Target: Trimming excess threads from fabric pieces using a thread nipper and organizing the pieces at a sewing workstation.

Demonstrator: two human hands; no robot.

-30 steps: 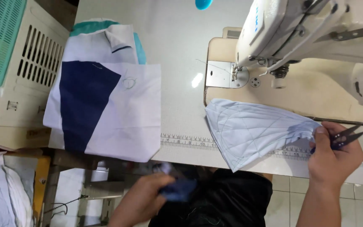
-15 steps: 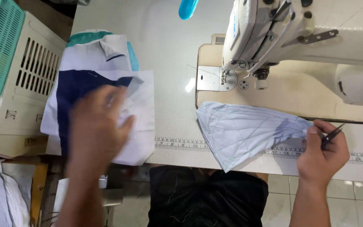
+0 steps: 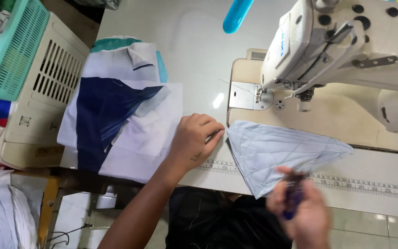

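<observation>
A pale blue stitched fabric piece [image 3: 282,152] lies flat on the white table in front of the sewing machine [image 3: 346,50]. My left hand [image 3: 194,140] rests on the table with its fingertips at the fabric's left corner. My right hand [image 3: 298,210], blurred, is low near the table's front edge and holds a small dark blue thread snipper [image 3: 293,198]. To the left lies a stack of white and navy cut pieces [image 3: 116,122], with a dark navy piece on top.
A cream slotted crate [image 3: 42,92] and a teal basket [image 3: 10,50] stand at the far left. A blue tube-shaped object [image 3: 237,14] hangs above the table. A printed ruler strip [image 3: 360,184] runs along the table's front edge. White cloth [image 3: 1,212] lies below left.
My left hand left a navy piece on the stack and moved right to the pale blue fabric's corner. My right hand let go of the fabric's right tip and drew back with the snipper.
</observation>
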